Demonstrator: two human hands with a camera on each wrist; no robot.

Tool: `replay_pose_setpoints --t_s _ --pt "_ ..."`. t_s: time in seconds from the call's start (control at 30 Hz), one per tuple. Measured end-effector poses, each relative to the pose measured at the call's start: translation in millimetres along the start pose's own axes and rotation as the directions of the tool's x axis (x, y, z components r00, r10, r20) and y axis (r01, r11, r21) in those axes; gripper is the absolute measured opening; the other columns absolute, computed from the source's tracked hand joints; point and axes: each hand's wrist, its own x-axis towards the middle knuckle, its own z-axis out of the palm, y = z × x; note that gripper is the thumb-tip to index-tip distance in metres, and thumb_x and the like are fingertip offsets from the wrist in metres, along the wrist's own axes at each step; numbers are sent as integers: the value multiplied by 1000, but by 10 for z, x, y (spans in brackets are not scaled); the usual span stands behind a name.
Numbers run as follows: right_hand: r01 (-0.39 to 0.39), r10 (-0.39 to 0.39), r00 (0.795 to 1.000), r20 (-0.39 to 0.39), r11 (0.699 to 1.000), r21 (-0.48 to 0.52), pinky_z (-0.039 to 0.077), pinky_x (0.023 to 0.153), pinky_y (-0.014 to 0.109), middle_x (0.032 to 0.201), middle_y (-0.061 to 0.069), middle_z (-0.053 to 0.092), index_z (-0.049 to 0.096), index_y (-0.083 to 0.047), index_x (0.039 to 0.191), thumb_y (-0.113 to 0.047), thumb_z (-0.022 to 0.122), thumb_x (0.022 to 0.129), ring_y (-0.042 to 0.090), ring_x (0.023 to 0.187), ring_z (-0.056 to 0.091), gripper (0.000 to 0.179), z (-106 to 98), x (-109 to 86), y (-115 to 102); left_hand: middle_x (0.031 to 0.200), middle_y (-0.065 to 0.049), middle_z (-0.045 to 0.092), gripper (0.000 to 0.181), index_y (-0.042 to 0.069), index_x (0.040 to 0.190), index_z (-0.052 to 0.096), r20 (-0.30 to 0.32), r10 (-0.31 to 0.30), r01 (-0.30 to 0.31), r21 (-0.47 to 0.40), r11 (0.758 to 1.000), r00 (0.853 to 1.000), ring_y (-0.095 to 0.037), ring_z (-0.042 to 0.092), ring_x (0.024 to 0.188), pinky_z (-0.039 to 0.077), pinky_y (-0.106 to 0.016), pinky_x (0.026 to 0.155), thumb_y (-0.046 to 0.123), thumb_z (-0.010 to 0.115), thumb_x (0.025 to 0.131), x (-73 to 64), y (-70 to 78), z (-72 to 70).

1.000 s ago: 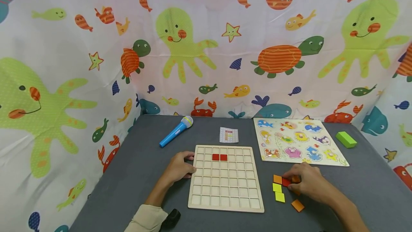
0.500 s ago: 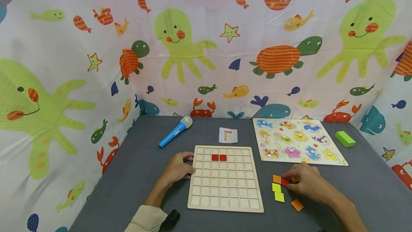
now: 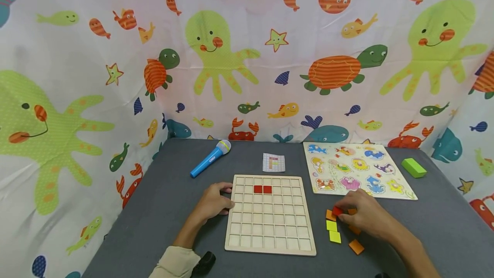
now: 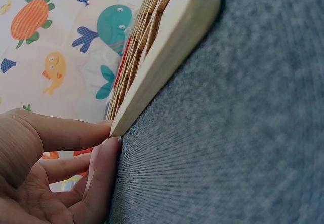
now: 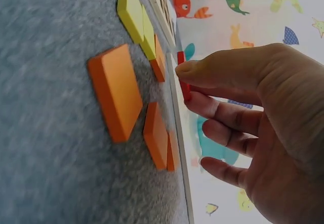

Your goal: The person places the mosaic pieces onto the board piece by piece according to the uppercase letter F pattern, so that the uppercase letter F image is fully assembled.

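Note:
A wooden grid board (image 3: 269,229) lies in front of me, with two red square tiles (image 3: 262,189) side by side in its second row. My left hand (image 3: 214,200) holds the board's left edge; in the left wrist view the thumb and a finger pinch the rim (image 4: 152,92). Right of the board, my right hand (image 3: 366,213) pinches another red tile (image 5: 181,62) between thumb and fingers, raised off the table. Under and around that hand lie several orange tiles (image 3: 356,246) and two yellow tiles (image 3: 335,237), some partly hidden by the fingers.
Behind the board lies a small card with a coloured grid pattern (image 3: 273,162). A blue toy microphone (image 3: 210,158) is at the back left. A picture puzzle board (image 3: 335,177) and a green block (image 3: 414,167) are at the back right. A sea-animal curtain (image 3: 247,76) surrounds the table.
My right hand has lifted the red tile from among the loose tiles and shifted slightly up and left. My left hand stays at the board's edge.

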Motion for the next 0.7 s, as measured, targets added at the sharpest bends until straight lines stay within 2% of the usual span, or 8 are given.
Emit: replay_pose_setpoints --t_s 0.3,0.5,0.7 --pt "21 -20 1000 -17 999 50 52 91 51 109 -2 69 81 -17 111 -30 83 91 22 102 57 24 52 126 -135 128 -15 61 61 0 144 61 5 -2 2 3 1000 1000 -15 69 81 63 -33 65 1 79 85 3 -7 7" --pt "45 -43 997 -60 998 47 50 99 62 122 8 71 80 -15 115 -28 82 92 33 116 58 27 141 222 -224 128 -15 61 61 0 144 61 1 1 -1 4 1000 1000 -15 69 81 63 -33 64 1 79 85 -7 0 -1" --pt "63 -56 995 -80 995 76 49 102 64 125 10 70 79 -13 119 -25 81 94 37 121 57 28 215 313 -303 129 -14 62 62 0 144 60 -1 -9 9 4 1000 1000 -15 69 82 63 -32 65 2 79 85 -8 -1 -6"
